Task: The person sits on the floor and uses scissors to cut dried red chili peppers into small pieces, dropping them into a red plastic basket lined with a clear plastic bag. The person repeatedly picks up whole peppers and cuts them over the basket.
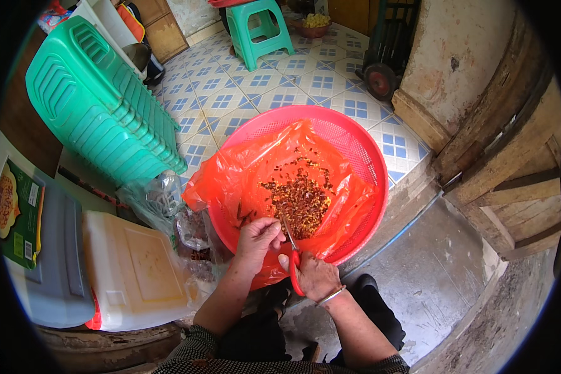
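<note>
My right hand (314,276) grips a pair of red-handled scissors (295,264), its blades pointing away from me over the cut chilies. Close by on the left, my left hand (262,236) has its thumb and fingers drawn together near the blades. Whether something thin is pinched there is hard to make out. Cut dried red chilies with yellow seeds (304,201) lie heaped on a red plastic bag (243,173). The bag is spread inside a round pink plastic basket (378,159) with perforated sides. A few longer dark chili pieces (245,216) rest beside my left hand.
Stacked green plastic stools (107,107) stand at the left, near clear plastic bags (168,194) and a lidded plastic box (138,271). Beyond the basket are a single green stool (257,35) and a hand truck (381,70). A wooden door (519,196) is at the right.
</note>
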The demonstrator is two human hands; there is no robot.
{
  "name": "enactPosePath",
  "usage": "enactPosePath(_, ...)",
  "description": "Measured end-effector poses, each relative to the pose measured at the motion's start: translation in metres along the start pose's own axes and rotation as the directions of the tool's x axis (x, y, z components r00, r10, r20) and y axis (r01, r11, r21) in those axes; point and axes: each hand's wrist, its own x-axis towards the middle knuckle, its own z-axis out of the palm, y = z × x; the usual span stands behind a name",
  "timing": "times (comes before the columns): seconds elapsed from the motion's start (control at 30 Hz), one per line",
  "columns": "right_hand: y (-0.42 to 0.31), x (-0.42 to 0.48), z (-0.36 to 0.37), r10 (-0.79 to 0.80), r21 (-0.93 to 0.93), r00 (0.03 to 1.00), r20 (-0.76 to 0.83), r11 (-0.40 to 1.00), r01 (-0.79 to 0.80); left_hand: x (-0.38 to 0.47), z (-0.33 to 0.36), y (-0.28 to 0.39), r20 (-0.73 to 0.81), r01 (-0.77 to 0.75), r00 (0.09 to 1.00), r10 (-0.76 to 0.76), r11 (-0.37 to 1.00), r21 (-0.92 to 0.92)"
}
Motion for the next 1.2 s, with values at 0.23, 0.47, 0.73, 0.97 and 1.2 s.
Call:
enactPosePath(0.23,-0.002,0.0,-0.003,-0.012,-0.036,0.998,0.057,0.999,0.014,-0.002,0.001,-0.001,0.031,-0.111,0.993,0.113,0.993,-0.049)
enactPosePath(0.47,0.0,0.0,0.002,-0.063,-0.019,0.994,-0.094,0.998,0.062,-0.004,0.002,0.002,0.057,-0.054,0.997,0.053,0.999,0.01)
enactPosePath(0.73,0.003,0.002,0.008,-0.081,-0.013,0.983,-0.166,0.997,0.08,-0.004,0.001,0.003,0.05,0.103,0.993,-0.102,0.995,-0.011)
enactPosePath(0.97,0.0,0.0,0.001,-0.012,0.045,0.999,-0.035,0.999,0.014,-0.004,0.003,0.002,0.016,0.006,1.0,-0.005,0.999,-0.042)
enactPosePath(1.2,-0.001,0.0,0.0,-0.029,-0.036,0.999,-0.032,0.999,0.028,-0.004,0.0,0.001,0.073,-0.098,0.992,0.1,0.995,-0.033)
